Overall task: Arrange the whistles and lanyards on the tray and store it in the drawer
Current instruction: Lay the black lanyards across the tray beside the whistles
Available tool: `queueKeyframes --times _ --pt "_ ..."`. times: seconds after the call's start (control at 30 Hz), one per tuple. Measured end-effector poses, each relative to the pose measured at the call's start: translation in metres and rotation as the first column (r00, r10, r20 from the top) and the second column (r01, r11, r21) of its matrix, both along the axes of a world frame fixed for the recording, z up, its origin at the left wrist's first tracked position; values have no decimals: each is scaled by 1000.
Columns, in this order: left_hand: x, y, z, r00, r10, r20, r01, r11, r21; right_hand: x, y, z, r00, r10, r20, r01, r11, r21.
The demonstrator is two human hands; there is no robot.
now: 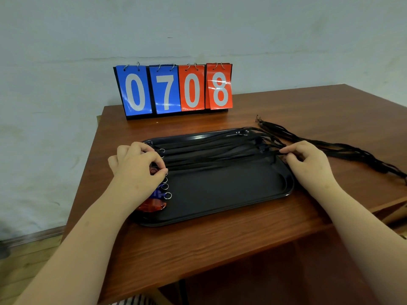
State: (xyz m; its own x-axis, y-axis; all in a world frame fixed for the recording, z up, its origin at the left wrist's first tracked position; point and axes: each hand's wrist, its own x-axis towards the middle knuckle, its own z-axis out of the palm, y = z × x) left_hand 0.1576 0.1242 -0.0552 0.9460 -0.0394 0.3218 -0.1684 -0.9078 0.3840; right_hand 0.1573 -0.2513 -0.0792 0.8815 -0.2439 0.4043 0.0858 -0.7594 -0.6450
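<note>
While both hands hold them, the long black flat lanyards lie stretched from one hand to the other, across the far half of the shiny black plastic tray. The left hand has curled fingers that pinch the ring end of the lanyards. The right hand pinches the other end, right at the tray's rim. Just under the left hand lie a small blue whistle and a small red whistle, with little silver rings beside them.

I think a hard pull by the right hand could drag the whistles out of place or slide the straps over the low rim. The straps could also cross and tangle. A loose bunch of black lanyards lies just past the right hand on the brown wooden surface, and a wrist could snag it.

Between the hands and nearer the body, the tray floor is bare, so there is room to lay more. The tray's near rim sits near the surface's front edge, so a pull toward the body might tip it off. Far beyond the hands stands a blue and red flip scoreboard, well apart. I cannot tell where the drawer is.
</note>
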Motion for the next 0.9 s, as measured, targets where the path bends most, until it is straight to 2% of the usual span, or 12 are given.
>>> queueKeyframes --times 0.4,0.9 --pt "1 2 4 998 11 -63 -14 999 -53 3 3 3 992 81 -102 -74 995 70" --pt "-1 3 8 997 17 -75 -25 994 -107 3 -1 0 999 39 6 -40 997 73"
